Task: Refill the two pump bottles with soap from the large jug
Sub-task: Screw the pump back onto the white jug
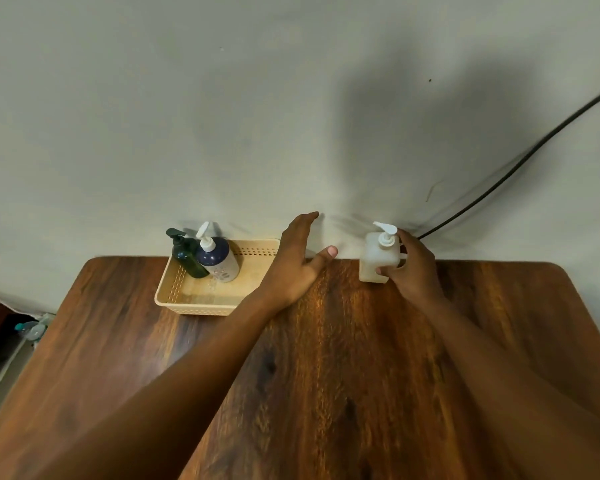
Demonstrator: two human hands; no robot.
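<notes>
Right hand [413, 268]: fingers curled around the white jug [378, 259] standing on the desk [343, 358]. Left hand [297, 263]: fingers straight, spread, holding nothing.

A wooden table [326, 375] with dark grain fills the near part of the scene. At its far left stands a beige perforated basket [194, 301]. Behind is a pale wall [222, 116]; a black cable [520, 161] runs down it on the right, toward the table's far edge.
</notes>
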